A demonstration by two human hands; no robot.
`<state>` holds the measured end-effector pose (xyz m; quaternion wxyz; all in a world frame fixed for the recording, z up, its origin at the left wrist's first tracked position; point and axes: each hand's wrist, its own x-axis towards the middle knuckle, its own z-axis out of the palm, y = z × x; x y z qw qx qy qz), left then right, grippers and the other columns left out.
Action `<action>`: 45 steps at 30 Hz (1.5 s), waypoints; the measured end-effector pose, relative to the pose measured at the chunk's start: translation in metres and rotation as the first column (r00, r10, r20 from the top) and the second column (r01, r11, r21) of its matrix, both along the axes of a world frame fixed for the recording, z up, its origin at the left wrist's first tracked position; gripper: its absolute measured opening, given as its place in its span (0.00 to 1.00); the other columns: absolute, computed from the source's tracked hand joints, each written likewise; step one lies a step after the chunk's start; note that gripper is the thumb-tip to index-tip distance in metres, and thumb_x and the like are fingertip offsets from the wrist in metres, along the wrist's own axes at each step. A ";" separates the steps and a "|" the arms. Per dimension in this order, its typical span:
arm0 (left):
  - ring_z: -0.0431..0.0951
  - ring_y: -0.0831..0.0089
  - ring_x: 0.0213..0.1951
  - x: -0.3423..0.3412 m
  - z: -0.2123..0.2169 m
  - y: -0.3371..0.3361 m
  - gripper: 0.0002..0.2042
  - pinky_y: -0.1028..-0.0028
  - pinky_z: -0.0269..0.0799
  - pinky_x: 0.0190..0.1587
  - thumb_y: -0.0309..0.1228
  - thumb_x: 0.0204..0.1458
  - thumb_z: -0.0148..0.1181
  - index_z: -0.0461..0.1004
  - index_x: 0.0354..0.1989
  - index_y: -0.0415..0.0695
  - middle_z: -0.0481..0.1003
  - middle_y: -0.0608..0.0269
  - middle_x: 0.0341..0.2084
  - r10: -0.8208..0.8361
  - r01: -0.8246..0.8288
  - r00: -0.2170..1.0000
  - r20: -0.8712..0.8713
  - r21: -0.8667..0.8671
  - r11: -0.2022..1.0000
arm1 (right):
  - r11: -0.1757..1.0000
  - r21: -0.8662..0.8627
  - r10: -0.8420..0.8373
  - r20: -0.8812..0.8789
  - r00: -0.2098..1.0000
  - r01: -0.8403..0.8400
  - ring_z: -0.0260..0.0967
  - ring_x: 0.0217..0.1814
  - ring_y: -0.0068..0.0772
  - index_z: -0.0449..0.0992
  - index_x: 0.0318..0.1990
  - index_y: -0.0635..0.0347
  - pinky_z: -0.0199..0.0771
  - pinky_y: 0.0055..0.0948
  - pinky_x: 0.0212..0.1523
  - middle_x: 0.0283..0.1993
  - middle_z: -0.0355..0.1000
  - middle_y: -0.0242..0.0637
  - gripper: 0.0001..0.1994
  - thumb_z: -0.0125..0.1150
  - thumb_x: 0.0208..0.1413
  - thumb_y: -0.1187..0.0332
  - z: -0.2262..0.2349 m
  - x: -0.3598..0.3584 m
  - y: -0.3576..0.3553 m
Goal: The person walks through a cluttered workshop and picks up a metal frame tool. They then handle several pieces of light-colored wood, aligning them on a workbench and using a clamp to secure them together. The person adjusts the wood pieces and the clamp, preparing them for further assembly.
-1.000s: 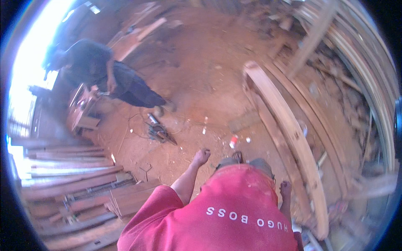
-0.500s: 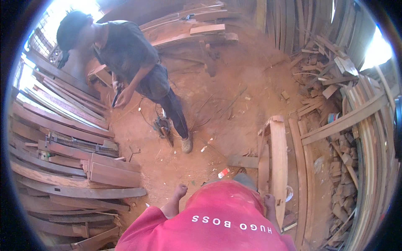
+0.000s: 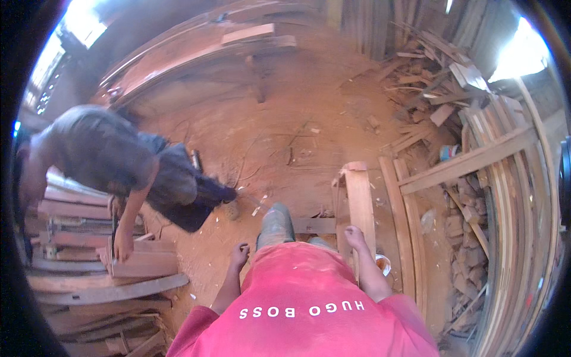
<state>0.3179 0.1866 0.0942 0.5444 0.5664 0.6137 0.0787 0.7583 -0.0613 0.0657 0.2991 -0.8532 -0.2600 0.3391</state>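
My left hand (image 3: 239, 254) hangs beside my body over the dusty floor, fingers curled in, and I see nothing in it. On the other side, my right hand (image 3: 355, 238) is held with bent fingers close to a standing wooden frame (image 3: 361, 199); it appears to grip nothing, and I cannot tell whether it touches the wood. One of my legs (image 3: 276, 222) is stretched forward beyond the red shirt (image 3: 309, 285). At the left, a co-worker (image 3: 107, 149) in dark clothes bends over, one hand (image 3: 124, 244) reaching down to a wooden piece (image 3: 143, 262) on the stacked timber.
Long boards (image 3: 410, 232) lie along the right, beside a heap of offcuts (image 3: 467, 238) and leaning planks (image 3: 511, 196). A small round container (image 3: 383, 263) stands near the wooden frame. More beams (image 3: 196, 56) lie at the back, and scrap wood (image 3: 422, 83) at the back right.
The co-worker has moved left and bent down toward the stacked timber. My leg has come forward into view, and my right hand has come up beside the wooden frame. The view has shifted.
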 end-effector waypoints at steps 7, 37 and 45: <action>0.79 0.67 0.39 0.011 -0.033 0.045 0.19 0.70 0.74 0.43 0.37 0.51 0.63 0.76 0.46 0.36 0.79 0.49 0.36 -0.186 0.179 0.974 -0.126 -0.070 0.981 | 0.991 -0.027 0.128 0.017 0.992 -0.128 0.74 0.49 0.40 0.76 0.47 0.63 0.73 0.34 0.51 0.45 0.76 0.48 0.16 0.58 0.52 0.65 0.006 0.027 0.096; 0.78 0.57 0.45 0.164 -0.057 0.497 0.13 0.61 0.72 0.46 0.38 0.52 0.55 0.77 0.42 0.46 0.78 0.50 0.39 0.137 -0.153 0.960 -0.242 -0.050 0.987 | 0.872 -0.216 0.440 -0.048 0.897 -0.440 0.74 0.40 0.35 0.75 0.45 0.69 0.73 0.33 0.43 0.40 0.76 0.46 0.13 0.58 0.54 0.71 -0.095 0.253 0.533; 0.77 0.54 0.47 0.229 -0.059 0.532 0.15 0.59 0.72 0.49 0.41 0.53 0.52 0.79 0.42 0.48 0.77 0.49 0.42 -0.198 0.092 0.855 -0.480 -0.235 0.968 | 0.983 0.099 0.148 0.069 0.987 -0.154 0.74 0.27 0.30 0.77 0.43 0.66 0.73 0.29 0.29 0.30 0.76 0.41 0.11 0.55 0.55 0.70 -0.067 0.316 0.599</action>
